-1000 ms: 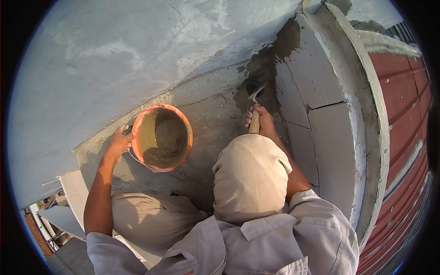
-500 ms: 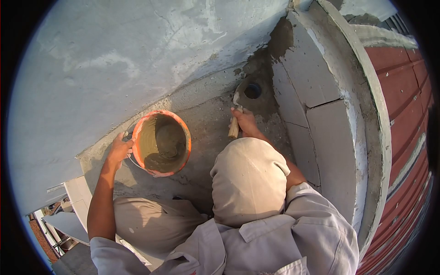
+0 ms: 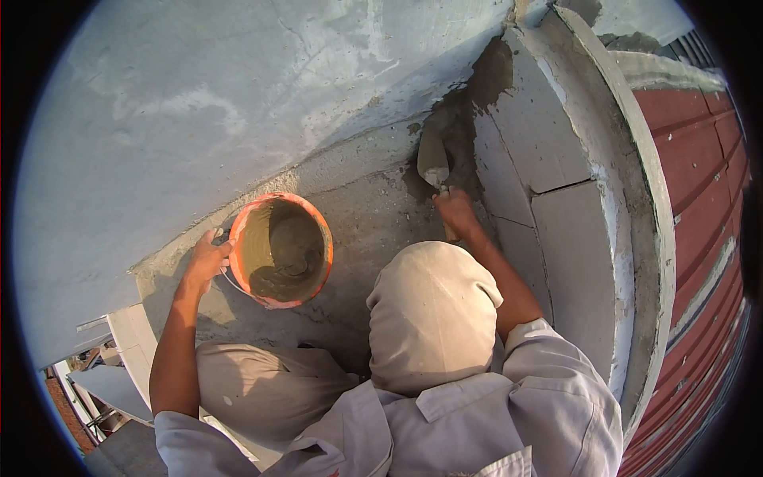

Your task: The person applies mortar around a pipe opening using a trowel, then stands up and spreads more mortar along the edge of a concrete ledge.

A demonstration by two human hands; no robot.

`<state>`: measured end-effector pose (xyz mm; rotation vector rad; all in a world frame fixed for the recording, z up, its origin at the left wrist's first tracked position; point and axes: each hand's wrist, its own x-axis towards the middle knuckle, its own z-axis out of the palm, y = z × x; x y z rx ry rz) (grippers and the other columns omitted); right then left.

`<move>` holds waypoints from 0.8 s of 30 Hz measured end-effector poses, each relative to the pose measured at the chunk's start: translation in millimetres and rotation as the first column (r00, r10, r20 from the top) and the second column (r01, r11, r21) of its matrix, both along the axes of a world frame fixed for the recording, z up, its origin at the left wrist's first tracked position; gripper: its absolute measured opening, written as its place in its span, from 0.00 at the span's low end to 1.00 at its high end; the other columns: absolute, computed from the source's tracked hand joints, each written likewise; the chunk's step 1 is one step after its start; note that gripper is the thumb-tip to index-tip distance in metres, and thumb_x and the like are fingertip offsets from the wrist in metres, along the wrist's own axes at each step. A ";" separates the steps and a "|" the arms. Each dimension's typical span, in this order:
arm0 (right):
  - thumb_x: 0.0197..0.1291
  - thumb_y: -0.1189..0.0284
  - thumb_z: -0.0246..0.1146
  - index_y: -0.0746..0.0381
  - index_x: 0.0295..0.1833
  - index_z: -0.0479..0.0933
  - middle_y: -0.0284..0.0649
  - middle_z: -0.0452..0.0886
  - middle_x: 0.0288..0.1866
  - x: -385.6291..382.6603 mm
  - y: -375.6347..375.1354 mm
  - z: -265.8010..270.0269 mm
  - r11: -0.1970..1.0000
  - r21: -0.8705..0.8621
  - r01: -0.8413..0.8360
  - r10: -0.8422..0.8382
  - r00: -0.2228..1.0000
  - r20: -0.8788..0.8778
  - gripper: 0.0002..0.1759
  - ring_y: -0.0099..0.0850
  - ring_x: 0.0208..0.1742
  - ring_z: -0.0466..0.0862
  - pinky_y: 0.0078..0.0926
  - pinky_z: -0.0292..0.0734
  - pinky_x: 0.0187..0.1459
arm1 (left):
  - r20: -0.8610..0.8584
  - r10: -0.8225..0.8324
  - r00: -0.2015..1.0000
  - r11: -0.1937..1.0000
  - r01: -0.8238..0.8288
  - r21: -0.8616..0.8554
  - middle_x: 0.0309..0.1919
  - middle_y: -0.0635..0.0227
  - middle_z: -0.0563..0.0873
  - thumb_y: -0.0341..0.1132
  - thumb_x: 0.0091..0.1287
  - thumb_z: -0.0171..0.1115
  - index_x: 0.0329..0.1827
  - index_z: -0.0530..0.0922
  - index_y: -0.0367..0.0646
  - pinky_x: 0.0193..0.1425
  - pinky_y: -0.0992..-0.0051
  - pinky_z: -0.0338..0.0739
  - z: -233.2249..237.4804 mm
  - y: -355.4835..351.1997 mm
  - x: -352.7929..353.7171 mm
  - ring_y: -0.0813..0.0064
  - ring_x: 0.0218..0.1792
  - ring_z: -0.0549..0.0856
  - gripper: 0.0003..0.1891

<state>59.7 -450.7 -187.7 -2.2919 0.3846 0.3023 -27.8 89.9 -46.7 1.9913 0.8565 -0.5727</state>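
My left hand (image 3: 208,259) grips the left rim of an orange bucket (image 3: 257,242), fingers closed over its edge near the wire handle. Grey wet mortar (image 3: 296,248) lies inside the bucket, which is tilted a little. In my right hand (image 3: 456,213) is a trowel (image 3: 431,156), its handle mostly covered by my fingers. The blade lies flat over wet mortar (image 3: 469,176) in the corner and hides most of the round hole there.
A grey plastered wall (image 3: 199,103) rises on the left. Pale blocks (image 3: 572,246) form a low wall on the right, with a concrete ledge (image 3: 653,254) and red roofing (image 3: 707,254) beyond. My beige-clad knees (image 3: 433,318) are close below my hands.
My right hand has moved right and slightly forward with the trowel, whose blade now covers the hole area. The left hand and bucket stay in place.
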 end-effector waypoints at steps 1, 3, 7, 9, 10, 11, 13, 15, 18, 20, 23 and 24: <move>0.65 0.57 0.68 0.76 0.64 0.79 0.67 0.86 0.56 -2.5 -2.0 5.7 0.999 0.026 -0.027 0.028 0.999 -0.040 0.34 0.60 0.60 0.86 0.48 0.80 0.60 | 0.008 0.001 1.000 1.000 -0.001 -0.011 0.49 0.56 0.85 0.43 0.71 0.71 0.86 0.50 0.32 0.39 0.70 0.77 0.1 1.3 -2.0 0.70 0.39 0.81 0.49; 0.64 0.57 0.68 0.75 0.64 0.79 0.66 0.86 0.56 -3.3 -1.7 17.2 0.999 0.012 -0.043 0.043 0.998 -0.046 0.34 0.59 0.61 0.86 0.48 0.80 0.60 | 0.023 -0.003 1.000 0.999 0.004 -0.035 0.44 0.60 0.84 0.43 0.71 0.71 0.86 0.51 0.32 0.37 0.71 0.76 0.3 0.7 -2.6 0.73 0.37 0.80 0.49; 0.64 0.57 0.68 0.73 0.60 0.81 0.66 0.86 0.54 14.3 -2.7 44.6 0.996 -0.061 -0.072 0.068 0.996 -0.059 0.30 0.60 0.58 0.87 0.49 0.81 0.58 | -0.001 0.004 1.000 1.000 -0.004 -0.015 0.40 0.64 0.83 0.42 0.72 0.71 0.86 0.51 0.31 0.35 0.73 0.74 5.7 -7.7 2.4 0.77 0.34 0.77 0.48; 0.64 0.58 0.68 0.73 0.56 0.82 0.64 0.87 0.50 20.1 -5.4 56.2 0.984 -0.056 -0.167 0.161 0.981 -0.107 0.28 0.58 0.53 0.88 0.48 0.82 0.54 | -0.015 -0.009 1.000 1.000 0.008 -0.013 0.42 0.63 0.83 0.41 0.72 0.70 0.86 0.51 0.31 0.35 0.73 0.75 8.8 -9.6 4.0 0.76 0.34 0.77 0.48; 0.64 0.58 0.68 0.73 0.54 0.82 0.62 0.88 0.47 20.3 -6.7 60.7 0.970 -0.054 -0.236 0.228 0.967 -0.117 0.26 0.56 0.48 0.89 0.48 0.83 0.50 | -0.011 -0.006 1.000 1.000 0.006 -0.013 0.42 0.63 0.83 0.41 0.72 0.70 0.86 0.51 0.31 0.35 0.73 0.75 7.9 -7.9 3.7 0.76 0.35 0.78 0.48; 0.65 0.59 0.68 0.73 0.51 0.82 0.60 0.88 0.44 21.8 -7.8 64.7 0.951 -0.054 -0.306 0.297 0.946 -0.126 0.25 0.54 0.43 0.90 0.48 0.83 0.47 | -0.007 -0.001 1.000 1.000 0.001 -0.014 0.42 0.62 0.83 0.41 0.72 0.70 0.86 0.51 0.31 0.36 0.73 0.75 4.9 -5.0 2.8 0.76 0.35 0.78 0.48; 0.66 0.59 0.67 0.70 0.48 0.82 0.52 0.86 0.37 9.1 -8.5 71.0 0.970 0.198 -0.138 0.175 0.968 -0.182 0.22 0.45 0.33 0.88 0.44 0.82 0.37 | -0.001 0.011 1.000 1.000 -0.011 -0.018 0.44 0.61 0.84 0.41 0.72 0.70 0.86 0.50 0.32 0.36 0.72 0.76 4.1 -5.2 2.2 0.75 0.36 0.79 0.48; 0.68 0.59 0.67 0.67 0.46 0.81 0.45 0.83 0.32 -6.9 -6.7 69.3 0.906 0.414 0.091 0.010 0.972 -0.234 0.19 0.38 0.26 0.84 0.41 0.80 0.29 | 0.000 0.020 1.000 1.000 -0.020 -0.018 0.46 0.59 0.84 0.41 0.72 0.70 0.87 0.50 0.32 0.37 0.72 0.76 6.3 -7.1 1.3 0.74 0.36 0.79 0.48; 0.71 0.59 0.65 0.62 0.47 0.79 0.38 0.79 0.28 -19.4 -4.0 47.6 0.682 0.622 0.383 -0.225 0.920 -0.319 0.16 0.31 0.21 0.80 0.36 0.77 0.23 | -0.042 -0.044 0.998 0.999 0.043 -0.020 0.63 0.49 0.84 0.47 0.72 0.70 0.88 0.48 0.35 0.52 0.62 0.81 -2.0 4.7 1.9 0.59 0.47 0.86 0.51; 0.72 0.58 0.64 0.60 0.50 0.79 0.37 0.79 0.28 -17.2 -8.3 35.3 0.561 0.691 0.455 -0.274 0.890 -0.364 0.15 0.31 0.21 0.80 0.35 0.78 0.22 | -0.050 -0.033 0.998 0.999 0.032 -0.007 0.63 0.49 0.84 0.47 0.72 0.70 0.88 0.48 0.35 0.52 0.62 0.81 -2.6 3.7 2.6 0.59 0.48 0.86 0.51; 0.73 0.58 0.63 0.59 0.51 0.79 0.37 0.79 0.28 -10.0 -12.2 19.1 0.540 0.717 0.440 -0.270 0.898 -0.347 0.15 0.31 0.21 0.79 0.35 0.78 0.23 | -0.053 -0.048 0.997 0.999 0.048 -0.007 0.63 0.49 0.84 0.47 0.72 0.71 0.88 0.48 0.35 0.51 0.62 0.81 -3.0 4.2 3.7 0.59 0.48 0.86 0.51; 0.73 0.58 0.63 0.59 0.51 0.79 0.37 0.79 0.28 -7.5 -13.0 15.2 0.540 0.720 0.436 -0.261 0.900 -0.350 0.15 0.31 0.21 0.79 0.35 0.78 0.23 | -0.053 -0.055 0.997 0.998 0.055 -0.010 0.63 0.49 0.84 0.47 0.72 0.71 0.88 0.48 0.35 0.51 0.62 0.81 -0.5 2.1 3.9 0.60 0.48 0.85 0.51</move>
